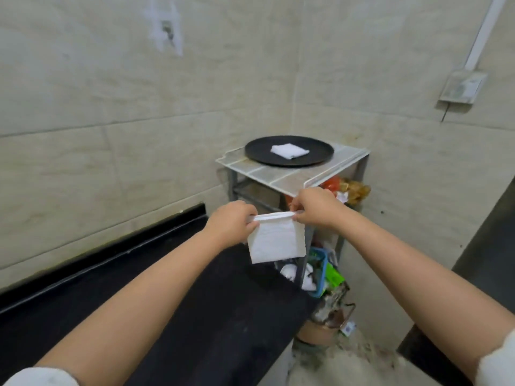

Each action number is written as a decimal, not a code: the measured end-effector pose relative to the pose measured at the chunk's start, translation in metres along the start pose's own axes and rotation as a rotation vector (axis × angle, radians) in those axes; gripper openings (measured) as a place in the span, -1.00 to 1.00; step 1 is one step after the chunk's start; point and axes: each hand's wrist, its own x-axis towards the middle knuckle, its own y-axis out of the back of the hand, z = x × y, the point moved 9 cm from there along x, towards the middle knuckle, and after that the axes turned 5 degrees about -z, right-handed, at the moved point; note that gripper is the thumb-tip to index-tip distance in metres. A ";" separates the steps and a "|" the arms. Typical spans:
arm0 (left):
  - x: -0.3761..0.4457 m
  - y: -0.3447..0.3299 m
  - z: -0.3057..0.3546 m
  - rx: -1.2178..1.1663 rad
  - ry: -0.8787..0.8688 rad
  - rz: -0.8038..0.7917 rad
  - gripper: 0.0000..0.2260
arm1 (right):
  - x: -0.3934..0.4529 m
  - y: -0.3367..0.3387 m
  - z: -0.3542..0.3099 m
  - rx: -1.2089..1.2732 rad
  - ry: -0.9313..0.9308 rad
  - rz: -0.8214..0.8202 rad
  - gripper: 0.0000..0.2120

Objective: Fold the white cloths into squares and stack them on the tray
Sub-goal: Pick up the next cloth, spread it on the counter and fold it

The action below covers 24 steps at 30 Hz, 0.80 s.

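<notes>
My left hand [232, 220] and right hand [313, 207] each pinch a top corner of the white cloth [276, 240], which hangs in the air above the black counter [167, 288]; it looks light, limp and soft (best held by the corners, I judge). Beyond, a folded cloth [289, 151] lies on the round black tray [317, 157] atop a tiled stand [281, 176] in the wall's corner.
</notes>
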 end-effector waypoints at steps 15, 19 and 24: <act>0.290 0.063 -0.001 -0.130 0.247 0.204 -0.77 | 0.236 0.106 0.192 0.305 0.081 0.111 -0.81; 0.351 0.064 -0.008 -0.096 0.369 0.315 -0.75 | 0.303 0.115 0.229 0.320 0.130 0.167 -0.77; 0.404 0.059 -0.018 -0.107 0.473 0.543 -0.78 | 0.366 0.120 0.262 0.379 0.301 0.411 -0.79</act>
